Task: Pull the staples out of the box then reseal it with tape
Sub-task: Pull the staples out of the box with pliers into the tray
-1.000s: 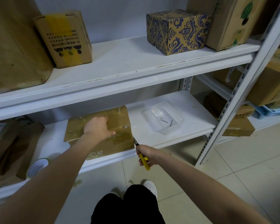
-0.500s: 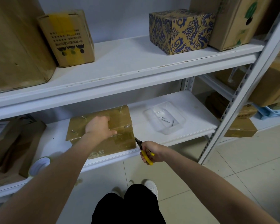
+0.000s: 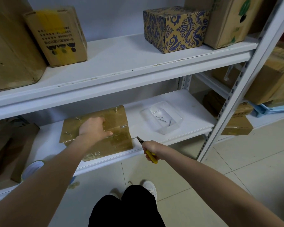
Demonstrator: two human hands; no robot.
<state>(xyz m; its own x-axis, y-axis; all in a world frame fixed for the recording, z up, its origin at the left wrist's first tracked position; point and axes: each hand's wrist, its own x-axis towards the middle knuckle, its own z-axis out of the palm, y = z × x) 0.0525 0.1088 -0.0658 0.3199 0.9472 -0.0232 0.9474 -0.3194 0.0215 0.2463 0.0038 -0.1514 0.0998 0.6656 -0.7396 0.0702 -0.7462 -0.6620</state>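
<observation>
1. The box (image 3: 105, 136) sits at the front edge of the lower shelf (image 3: 138, 128). The left hand (image 3: 93, 126) lies palm-down on its top, pressing, with the thumb stretched out.
2. The right hand (image 3: 150, 147) grips yellow-handled pliers (image 3: 141, 140) just off the box's right front corner.
3. Staples (image 3: 67, 133) stick up from the lid. The left fingertips are hard to make out, as is whether the pliers' tip holds anything. The left forearm covers part of a tape roll (image 3: 31, 169).
4. Print on the box's front is too blurred to read.
</observation>
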